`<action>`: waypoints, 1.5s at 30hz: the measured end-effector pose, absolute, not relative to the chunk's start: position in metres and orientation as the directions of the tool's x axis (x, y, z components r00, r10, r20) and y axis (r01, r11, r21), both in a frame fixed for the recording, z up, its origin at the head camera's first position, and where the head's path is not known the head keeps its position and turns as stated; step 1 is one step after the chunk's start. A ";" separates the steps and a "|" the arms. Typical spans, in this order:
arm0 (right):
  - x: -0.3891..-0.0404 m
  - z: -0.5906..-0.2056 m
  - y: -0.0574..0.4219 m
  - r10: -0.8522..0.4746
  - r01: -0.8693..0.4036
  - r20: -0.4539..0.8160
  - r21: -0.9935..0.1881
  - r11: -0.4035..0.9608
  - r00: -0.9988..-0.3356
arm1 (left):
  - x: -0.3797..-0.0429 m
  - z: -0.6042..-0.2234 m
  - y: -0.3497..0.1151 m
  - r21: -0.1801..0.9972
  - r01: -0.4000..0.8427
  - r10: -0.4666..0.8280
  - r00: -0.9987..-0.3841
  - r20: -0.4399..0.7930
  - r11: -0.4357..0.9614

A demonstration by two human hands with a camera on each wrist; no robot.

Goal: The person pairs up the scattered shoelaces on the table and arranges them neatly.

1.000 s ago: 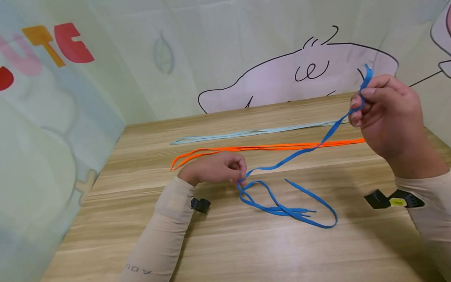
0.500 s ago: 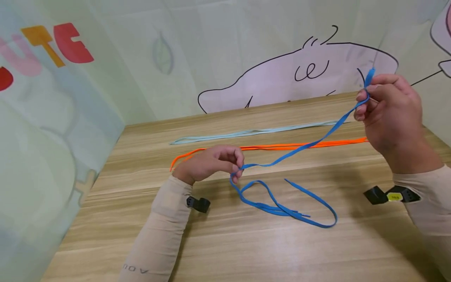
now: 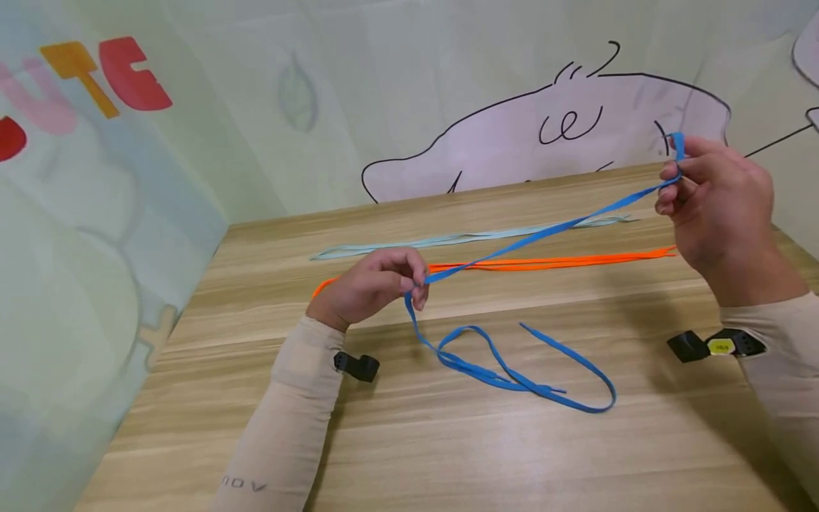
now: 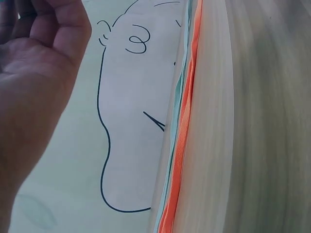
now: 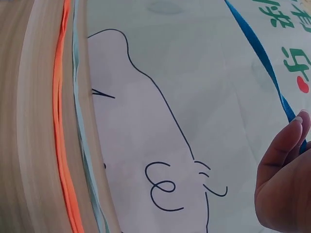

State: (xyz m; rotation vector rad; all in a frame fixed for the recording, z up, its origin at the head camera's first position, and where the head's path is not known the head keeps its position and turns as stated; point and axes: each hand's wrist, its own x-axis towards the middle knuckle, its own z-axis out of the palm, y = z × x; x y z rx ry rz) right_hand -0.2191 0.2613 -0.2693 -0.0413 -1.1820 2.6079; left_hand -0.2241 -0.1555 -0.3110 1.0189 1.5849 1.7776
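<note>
A flat blue shoelace (image 3: 531,238) runs taut on a slant between both hands in the head view. My right hand (image 3: 726,195), raised at the right, pinches it near one end, and a short tip sticks up above the fingers. Lower and to the left, my left hand (image 3: 377,281) pinches the same lace between thumb and fingers. From there the lace drops to the table, where more blue lace (image 3: 483,377) lies in loose loops with its tips showing. In the right wrist view the right hand (image 5: 286,179) grips the blue lace (image 5: 265,60).
An orange shoelace (image 3: 563,263) lies folded lengthwise on the wooden table (image 3: 448,455), partly behind the left hand. Beyond it a pale blue shoelace (image 3: 397,245) lies roughly parallel. Printed fabric (image 3: 307,163) stands along the table's back and left.
My left hand has risen and shifted left, lifting more blue lace off the table. The right hand has moved slightly right, and the stretch between the hands has straightened.
</note>
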 end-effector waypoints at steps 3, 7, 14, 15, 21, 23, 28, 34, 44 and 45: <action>-0.219 -0.273 0.265 0.235 -0.212 0.076 -0.746 -0.631 -0.969 | -0.224 -0.310 -0.157 0.983 0.078 0.790 -0.585 0.181 -0.167; -0.217 -0.282 0.270 0.164 -0.174 0.090 -0.757 -0.629 -0.982 | -0.223 -0.310 -0.161 0.980 0.069 0.768 -0.612 0.188 -0.184; -0.213 -0.299 0.278 0.036 -0.100 0.098 -0.788 -0.607 -0.995 | -0.220 -0.310 -0.174 0.963 0.090 0.692 -0.678 0.246 -0.255; -0.212 -0.301 0.279 0.028 -0.095 0.098 -0.794 -0.601 -0.995 | -0.219 -0.310 -0.176 0.960 0.091 0.683 -0.686 0.252 -0.263; -0.206 -0.318 0.286 -0.011 -0.079 0.098 -0.857 -0.510 -0.995 | -0.219 -0.312 -0.184 0.952 0.100 0.649 -0.711 0.271 -0.289; -0.206 -0.322 0.288 -0.012 -0.079 0.095 -0.882 -0.465 -0.995 | -0.219 -0.313 -0.186 0.950 0.107 0.635 -0.721 0.278 -0.294; -0.205 -0.328 0.291 -0.015 -0.079 0.092 -0.918 -0.388 -0.996 | -0.219 -0.315 -0.196 0.941 0.113 0.572 -0.769 0.286 -0.319; -0.208 -0.332 0.301 -0.033 -0.034 0.047 -0.950 -0.309 -0.998 | -0.221 -0.319 -0.205 0.941 0.106 0.517 -0.813 0.268 -0.321; -0.215 -0.336 0.314 -0.078 0.082 -0.086 -0.995 0.052 -0.993 | -0.228 -0.320 -0.222 0.988 0.072 0.441 -0.897 0.006 0.134; -0.215 -0.336 0.315 -0.082 0.077 -0.086 -0.991 0.105 -0.993 | -0.229 -0.319 -0.223 0.984 0.059 0.437 -0.899 -0.020 0.167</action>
